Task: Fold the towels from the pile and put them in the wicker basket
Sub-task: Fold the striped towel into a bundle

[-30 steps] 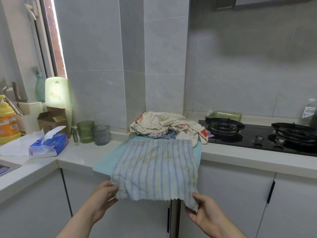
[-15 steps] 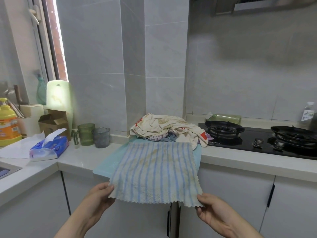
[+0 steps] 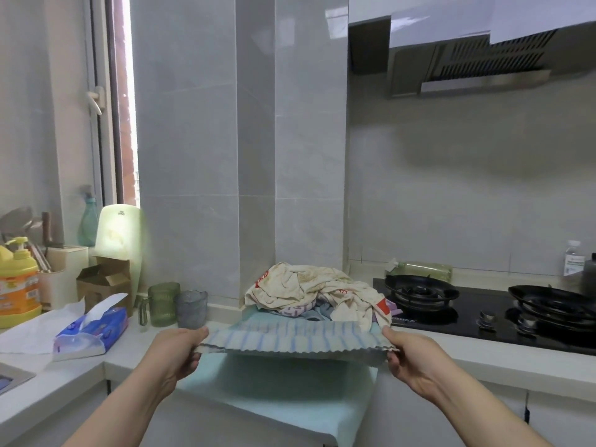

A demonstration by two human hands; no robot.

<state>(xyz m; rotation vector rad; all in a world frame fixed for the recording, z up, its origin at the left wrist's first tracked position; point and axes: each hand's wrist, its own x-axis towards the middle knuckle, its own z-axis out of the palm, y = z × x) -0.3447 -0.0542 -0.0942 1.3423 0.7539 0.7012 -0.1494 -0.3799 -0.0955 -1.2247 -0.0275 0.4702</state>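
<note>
Fingers (image 3: 193,334) round striped towel (image 3: 290,341) corners

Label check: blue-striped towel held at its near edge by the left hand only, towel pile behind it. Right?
No. Head view: both hands hold it, the left hand and the right hand each gripping a near corner of the blue-striped towel. The towel pile is behind it.

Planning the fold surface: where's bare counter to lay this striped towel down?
Free: the light blue mat in front of the pile, under the held striped towel; the white counter strip before the hob. Crowded: left corner, with cups, tissue pack, box, detergent bottle.
</note>
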